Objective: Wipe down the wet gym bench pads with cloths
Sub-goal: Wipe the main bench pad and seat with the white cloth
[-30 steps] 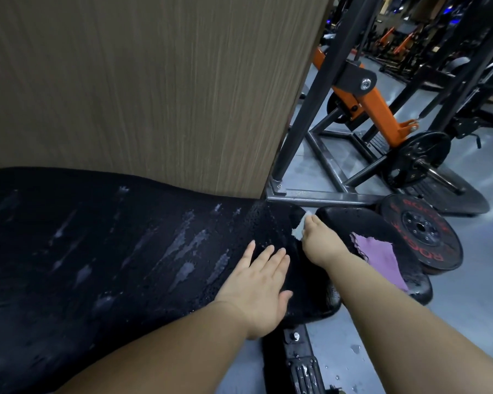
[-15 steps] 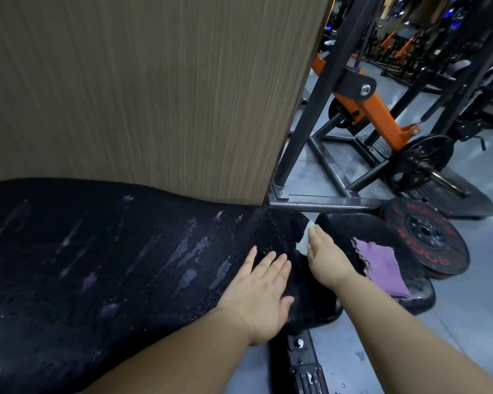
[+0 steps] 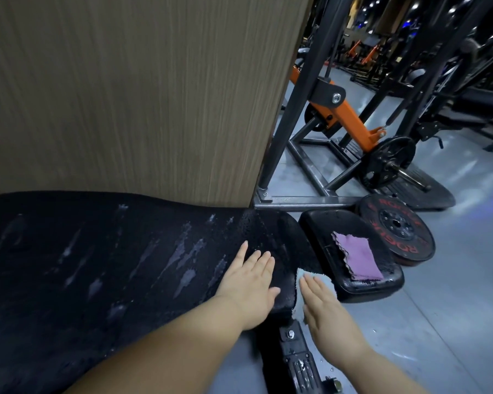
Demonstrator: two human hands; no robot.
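Note:
The long black bench pad (image 3: 103, 265) runs across the lower left, streaked with water. My left hand (image 3: 248, 282) lies flat on its right end, fingers spread, holding nothing. My right hand (image 3: 325, 305) presses a pale blue-white cloth (image 3: 315, 280) against the pad's end face, fingers extended over it. A smaller black seat pad (image 3: 325, 226) sits just to the right, beaded with droplets, with a purple cloth (image 3: 359, 258) lying on it.
A wood-grain wall panel (image 3: 140, 95) stands right behind the bench. A black and red weight plate (image 3: 396, 228) leans beside the seat pad. A black and orange machine frame (image 3: 345, 118) stands behind it. The bench's metal base (image 3: 296, 356) shows below on grey floor.
My right hand has slid with the pale cloth from the top of the pad's end toward me, down its end face. My left hand has stayed flat on the pad.

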